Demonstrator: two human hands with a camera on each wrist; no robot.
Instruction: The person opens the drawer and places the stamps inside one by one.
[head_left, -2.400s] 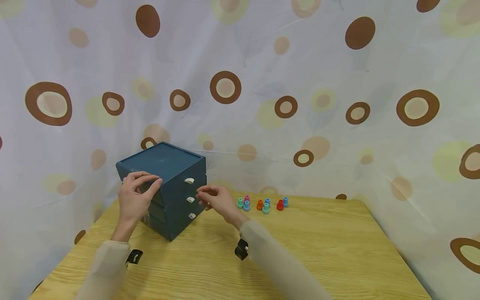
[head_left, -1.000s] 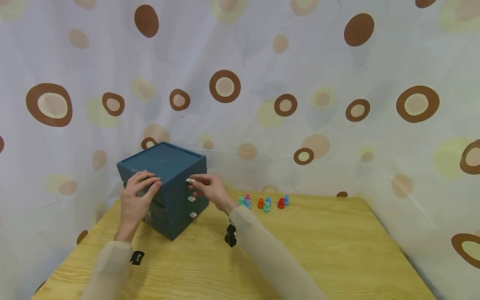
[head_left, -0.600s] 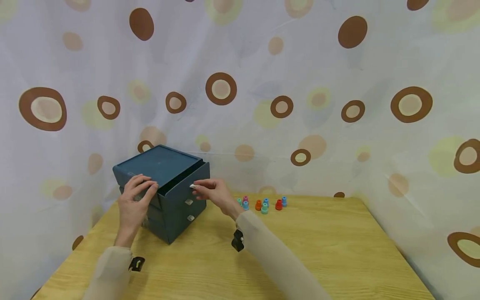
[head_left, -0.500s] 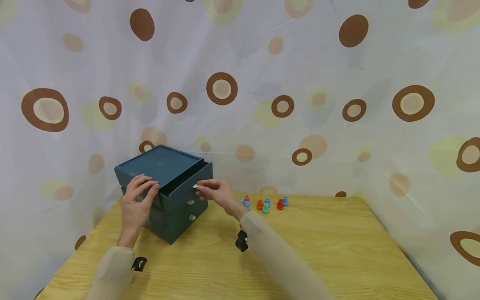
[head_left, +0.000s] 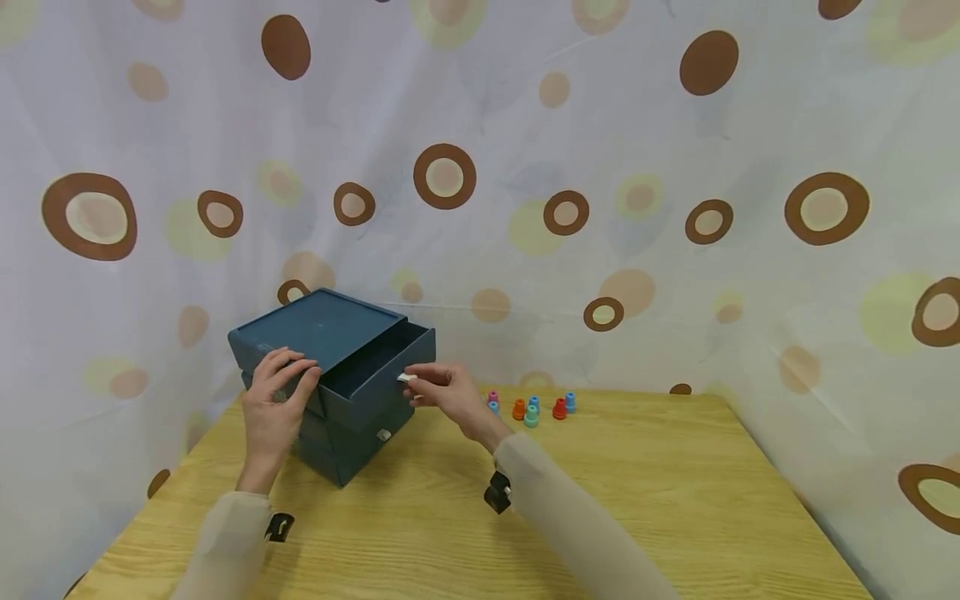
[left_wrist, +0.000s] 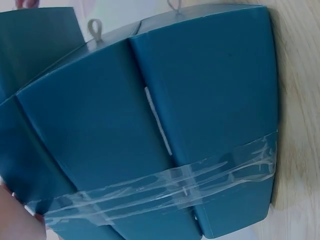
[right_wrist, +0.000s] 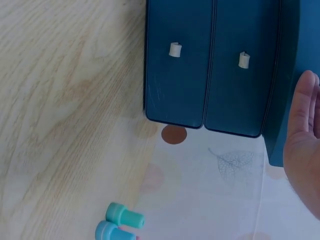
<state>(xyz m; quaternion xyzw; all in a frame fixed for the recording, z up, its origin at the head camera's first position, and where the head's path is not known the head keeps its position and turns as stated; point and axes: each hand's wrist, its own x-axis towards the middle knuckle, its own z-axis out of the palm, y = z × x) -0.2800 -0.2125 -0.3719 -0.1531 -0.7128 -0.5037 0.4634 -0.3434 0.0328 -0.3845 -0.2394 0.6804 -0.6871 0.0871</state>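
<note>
Blue drawer [head_left: 384,390] points right, nearward; long axis apparently level.

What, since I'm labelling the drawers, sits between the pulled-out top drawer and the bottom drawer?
The middle drawer, which looks closed; the right wrist view shows it, with its pale pull, between the top drawer and the bottom drawer.

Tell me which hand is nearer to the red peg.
Right. In the head view, the right hand pinches the pull tab of the open top drawer, left of the red peg; the left hand is farther left, at the near corner of the blue drawer cabinet.
</note>
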